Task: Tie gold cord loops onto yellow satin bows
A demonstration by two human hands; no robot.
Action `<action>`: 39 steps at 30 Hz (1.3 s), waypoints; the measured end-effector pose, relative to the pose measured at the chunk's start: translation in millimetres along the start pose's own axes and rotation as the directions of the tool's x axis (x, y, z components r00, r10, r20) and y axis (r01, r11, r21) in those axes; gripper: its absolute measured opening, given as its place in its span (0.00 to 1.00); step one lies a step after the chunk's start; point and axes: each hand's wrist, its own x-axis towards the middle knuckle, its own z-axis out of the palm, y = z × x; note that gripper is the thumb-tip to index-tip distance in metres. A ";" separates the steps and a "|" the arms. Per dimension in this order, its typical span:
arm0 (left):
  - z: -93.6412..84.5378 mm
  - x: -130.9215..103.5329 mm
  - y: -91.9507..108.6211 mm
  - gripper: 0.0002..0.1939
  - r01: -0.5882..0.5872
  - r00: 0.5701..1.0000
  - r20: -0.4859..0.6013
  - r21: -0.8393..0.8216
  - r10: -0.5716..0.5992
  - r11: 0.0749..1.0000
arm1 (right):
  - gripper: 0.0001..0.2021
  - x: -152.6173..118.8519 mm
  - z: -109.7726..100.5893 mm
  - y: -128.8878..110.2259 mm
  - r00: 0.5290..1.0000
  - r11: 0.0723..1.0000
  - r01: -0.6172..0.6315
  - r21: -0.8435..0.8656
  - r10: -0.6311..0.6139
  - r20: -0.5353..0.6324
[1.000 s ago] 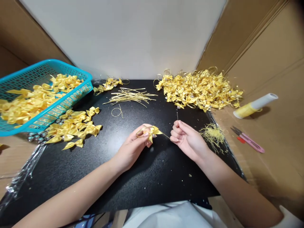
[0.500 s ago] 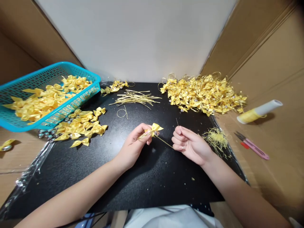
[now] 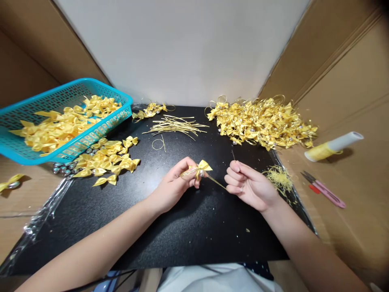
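Observation:
My left hand (image 3: 176,184) pinches a yellow ribbon bow (image 3: 205,165) between thumb and fingers. A gold cord (image 3: 187,172) loops back over those fingers, and a small shiny bell or bead (image 3: 201,173) shows beneath the bow. To the right, my right hand (image 3: 251,184) is closed, with a thin needle (image 3: 233,154) sticking up from between thumb and forefinger. A yellow thread (image 3: 217,182) runs taut from the bow to the lower fingers of my right hand. The needle's lower end is hidden in my fingers.
Bows fill a blue basket (image 3: 127,99), with loose bows (image 3: 112,158) and silver bells (image 3: 62,168) before it. Gold cords (image 3: 178,125) lie at the back centre, beside a heap of finished-looking bows (image 3: 267,123). Thread scraps (image 3: 278,178), pink snips (image 3: 330,194) and a thread spool (image 3: 334,146) sit right.
The view has shifted slightly, so everything sits a little further right. Both hands keep their hold, and the thread between them stays stretched.

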 end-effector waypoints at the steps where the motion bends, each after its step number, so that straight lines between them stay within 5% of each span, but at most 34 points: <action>1: 0.1 0.0 -0.3 0.11 0.007 1.000 0.024 -0.018 -0.007 1.000 | 0.14 0.8 -0.6 1.5 1.000 1.000 -0.017 0.017 0.017 0.006; 13: -3.6 1.4 -3.7 0.10 -0.163 0.976 0.183 0.245 0.120 0.956 | 0.13 10.8 10.7 34.8 0.981 0.981 -0.194 -0.015 0.194 -0.014; 25: 7.4 -8.1 2.8 0.14 0.029 0.911 0.400 0.174 -0.098 0.984 | 0.22 22.4 15.2 43.0 0.987 0.982 -0.029 -0.184 -0.001 -0.161; 29: 7.9 -8.1 0.2 0.15 0.080 0.920 0.369 0.152 -0.132 0.985 | 0.18 20.8 13.5 38.0 0.984 0.993 0.016 -0.115 -0.036 -0.175; 34: 4.7 -6.6 -4.4 0.16 0.062 0.963 0.248 0.189 -0.109 0.980 | 0.12 10.6 16.9 30.4 0.979 0.979 0.203 0.006 -0.202 -0.037; 39: 5.4 -5.3 -8.3 0.15 0.043 0.985 0.160 0.160 -0.069 0.986 | 0.16 -1.0 19.5 35.4 0.910 0.899 0.414 -0.141 -0.406 0.085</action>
